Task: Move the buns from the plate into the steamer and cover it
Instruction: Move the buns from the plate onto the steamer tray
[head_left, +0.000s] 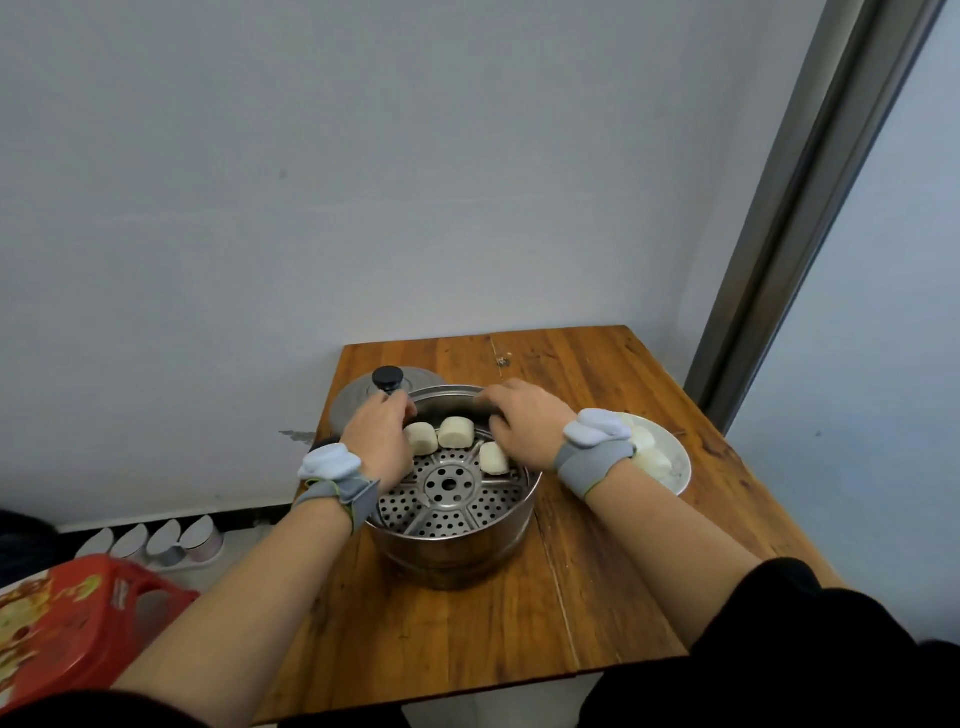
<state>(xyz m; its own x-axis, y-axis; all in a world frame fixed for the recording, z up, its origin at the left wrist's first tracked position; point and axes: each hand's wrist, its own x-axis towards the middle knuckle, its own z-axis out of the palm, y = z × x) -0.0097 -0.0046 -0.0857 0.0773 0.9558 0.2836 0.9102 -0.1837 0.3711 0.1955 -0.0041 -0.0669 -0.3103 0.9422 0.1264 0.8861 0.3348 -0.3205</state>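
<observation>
Steel steamer (457, 540) held three buns (455, 432); more sat on the plate (681, 470). Your left hand (382, 436) and right hand (524, 423) hovered inside, grip unclear. Crowding risked squashing buns.

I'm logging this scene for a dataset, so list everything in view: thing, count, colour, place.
table: one, brown wood, in the corner by the wall
steamer: one, steel, mid-table, uncovered
buns in steamer: three visible, white, far side of the perforated tray
plate: one, white, right of the steamer
buns on plate: at least two, white, partly hidden by the wrist
lid: one, steel with black knob, on the table behind and left of the steamer
stool: one, red, lower left
cups: four, pale, on the floor by the wall
wristbands: two, grey, one per wrist
left hand: over the steamer's left rim
right hand: over the steamer's right rim
</observation>
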